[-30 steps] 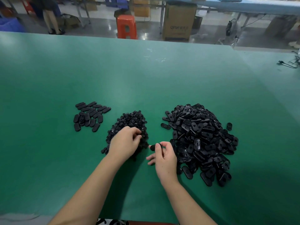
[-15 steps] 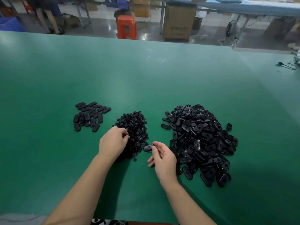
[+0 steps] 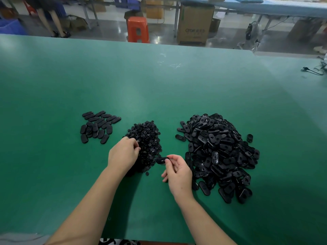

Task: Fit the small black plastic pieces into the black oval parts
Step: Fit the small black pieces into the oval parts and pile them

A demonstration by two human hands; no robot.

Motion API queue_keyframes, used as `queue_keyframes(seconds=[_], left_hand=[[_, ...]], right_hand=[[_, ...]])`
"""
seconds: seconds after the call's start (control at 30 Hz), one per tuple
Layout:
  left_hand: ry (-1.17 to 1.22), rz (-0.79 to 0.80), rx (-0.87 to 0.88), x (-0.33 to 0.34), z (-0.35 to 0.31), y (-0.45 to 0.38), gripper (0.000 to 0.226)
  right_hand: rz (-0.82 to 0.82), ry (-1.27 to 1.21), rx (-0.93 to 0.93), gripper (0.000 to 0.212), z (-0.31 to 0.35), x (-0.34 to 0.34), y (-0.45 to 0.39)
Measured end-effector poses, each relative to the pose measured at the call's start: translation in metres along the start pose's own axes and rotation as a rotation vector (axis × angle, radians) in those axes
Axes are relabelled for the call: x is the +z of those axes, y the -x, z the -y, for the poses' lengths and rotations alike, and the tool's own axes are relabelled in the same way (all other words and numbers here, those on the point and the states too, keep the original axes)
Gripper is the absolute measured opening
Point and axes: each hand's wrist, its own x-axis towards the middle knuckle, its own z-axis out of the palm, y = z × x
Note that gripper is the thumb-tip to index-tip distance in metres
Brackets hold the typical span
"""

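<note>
While digging at the near-left edge of the small-pieces pile [image 3: 145, 144], left hand [image 3: 123, 154] sits w/ fingers curled, prob pinching one piece; can't tell for sure, too small & dark; right hand [image 3: 178, 172] pinches one oval part [image 3: 162, 160] btwn thumb & fingertips, held just off the green table [image 3: 177, 89], close beside that pile; big heap of oval parts [image 3: 217, 154] to the right, finished-looking batch [image 3: 99, 126] laid out far left; risks imo: grabbing two pieces at once since they clump; dropping the tiny one back into the pile; pressing it in crooked or wrong way up, so no proper seat.
</note>
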Motion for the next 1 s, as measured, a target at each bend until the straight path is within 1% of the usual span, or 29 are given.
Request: queue_keyframes(seconds=[0.13,0.47,0.53,0.67,0.8,1.0], left_hand=[[0.01,-0.001,0.001,-0.0009,-0.001,0.0016,0.013],[0.183,-0.113,-0.016,-0.0079,-0.0074,0.0009,0.013],[0.181,-0.124,-0.026,-0.0078,-0.008,0.0014,0.014],[0.126,-0.11,-0.019,-0.0083,-0.0074,0.0039,0.013],[0.136,-0.068,0.0,-0.0082,-0.0047,0.0037,0.01],[0.123,-0.055,-0.027,-0.0069,-0.0023,0.0036,0.016]], right_hand=[[-0.002,0.009,0.002,0.009,-0.0009,-0.0001,0.0002],[-0.021,-0.009,0.008,0.005,-0.001,-0.0002,0.0012],[-0.023,-0.003,-0.001,0.005,-0.0008,-0.0005,0.0015],[-0.022,0.0,-0.007,0.006,-0.0009,-0.0007,0.0015],[-0.019,0.013,-0.014,0.006,-0.0017,-0.0011,0.001],[-0.011,0.019,-0.022,0.007,-0.0017,-0.0015,0.0016]])
